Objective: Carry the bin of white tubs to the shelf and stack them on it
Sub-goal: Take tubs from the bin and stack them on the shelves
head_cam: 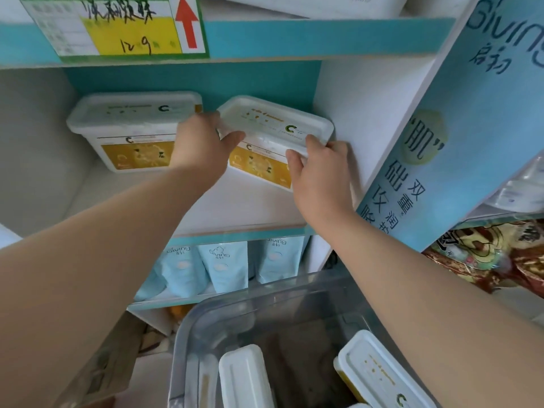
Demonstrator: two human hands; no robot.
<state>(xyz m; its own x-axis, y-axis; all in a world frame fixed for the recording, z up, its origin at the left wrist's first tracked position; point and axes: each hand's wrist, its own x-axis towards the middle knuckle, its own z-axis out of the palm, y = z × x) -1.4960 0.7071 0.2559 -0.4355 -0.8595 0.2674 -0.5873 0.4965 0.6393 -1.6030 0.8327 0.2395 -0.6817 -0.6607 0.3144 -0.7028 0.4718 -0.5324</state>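
A white rectangular plastic tub with a yellow front label is at the right end of the white shelf board, close to the shelf's white right wall and turned slightly askew to the board's front edge. Whether its base rests fully on the board cannot be told. The left hand grips the tub's left end, with the thumb laid along the front rim of the lid and the other fingers wrapped round the left corner, mostly hidden. The right hand holds the front right corner, its fingers curled over the lid rim and its thumb pressed against the label side. A second white tub with the same yellow label stands toward the left end of the board, apart from the held one. On the blue edge of the shelf above hangs a green-and-yellow paper price sign with a red arrow. Pale blue pouches stand in a row on the shelf below. In the foreground, a clear plastic bin holds more white tubs.
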